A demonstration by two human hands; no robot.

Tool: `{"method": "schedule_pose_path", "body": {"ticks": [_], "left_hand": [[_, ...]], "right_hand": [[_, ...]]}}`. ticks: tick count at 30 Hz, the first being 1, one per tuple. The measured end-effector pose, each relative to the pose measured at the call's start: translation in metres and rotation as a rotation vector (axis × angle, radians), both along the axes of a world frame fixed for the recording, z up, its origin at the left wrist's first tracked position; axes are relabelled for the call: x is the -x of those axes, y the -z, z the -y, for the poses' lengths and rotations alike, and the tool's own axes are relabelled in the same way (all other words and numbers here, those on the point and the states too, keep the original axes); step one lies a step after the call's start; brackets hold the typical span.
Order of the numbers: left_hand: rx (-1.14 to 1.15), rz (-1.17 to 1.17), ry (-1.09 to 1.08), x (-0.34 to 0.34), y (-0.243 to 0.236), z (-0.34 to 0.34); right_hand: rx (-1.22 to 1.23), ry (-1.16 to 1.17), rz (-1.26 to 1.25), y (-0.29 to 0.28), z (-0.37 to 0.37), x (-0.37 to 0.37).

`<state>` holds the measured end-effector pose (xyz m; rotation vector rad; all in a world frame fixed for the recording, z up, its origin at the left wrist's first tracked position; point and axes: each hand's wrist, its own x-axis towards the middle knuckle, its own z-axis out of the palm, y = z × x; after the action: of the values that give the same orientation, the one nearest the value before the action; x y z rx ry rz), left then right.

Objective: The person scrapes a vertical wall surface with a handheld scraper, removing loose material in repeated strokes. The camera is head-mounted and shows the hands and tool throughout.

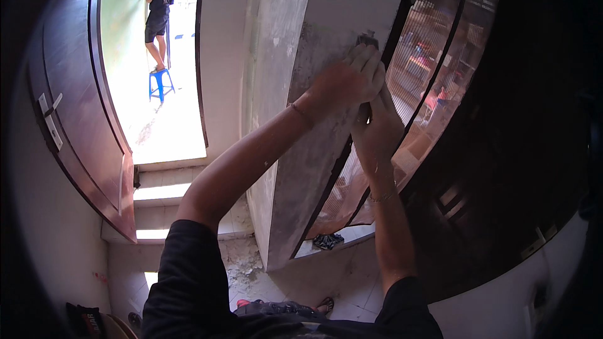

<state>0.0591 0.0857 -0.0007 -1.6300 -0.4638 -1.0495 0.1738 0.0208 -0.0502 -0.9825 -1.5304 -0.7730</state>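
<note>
Both my arms reach up to a grey, patchy wall column [311, 138]. My left hand [345, 83] is closed, its fingers bunched at the upper end of a small dark tool [367, 40] that lies against the wall. Just below and to the right, my right hand [381, 127] is also closed, wrapped close to the same spot, its fingertips overlapping the left hand. Most of the tool is hidden by my fingers, so its kind cannot be made out. Grey smudges mark the wall around it.
Right of the column, a mesh curtain [411, 141] hangs in a dark-framed opening. A brown door [81, 100] stands open at left, above tiled steps [157, 210]. Outside, a person [159, 12] stands on a blue stool [161, 84]. Debris [244, 262] lies at the column's foot.
</note>
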Motion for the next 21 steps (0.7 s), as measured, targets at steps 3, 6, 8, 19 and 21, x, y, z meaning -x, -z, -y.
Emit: {"method": "schedule_pose_path", "body": {"ticks": [3,6,8,19,21], "left_hand": [[-0.017,-0.013,0.021,0.002,-0.002,0.0],[-0.007,-0.029,-0.024,0.003,-0.002,0.0],[-0.003,-0.031,-0.023,0.002,0.0,-0.002],[0.013,-0.044,0.029,0.004,-0.002,-0.008],[0.007,-0.034,0.011,0.006,-0.002,-0.006]], "right_hand": [[-0.004,0.032,0.044,0.002,-0.002,0.001],[0.007,0.031,0.011,0.003,-0.004,0.0],[0.023,0.032,0.013,0.004,-0.004,-0.001],[0.041,0.1,0.061,0.0,0.002,-0.001],[0.029,0.131,0.058,0.0,0.001,-0.001]]}}
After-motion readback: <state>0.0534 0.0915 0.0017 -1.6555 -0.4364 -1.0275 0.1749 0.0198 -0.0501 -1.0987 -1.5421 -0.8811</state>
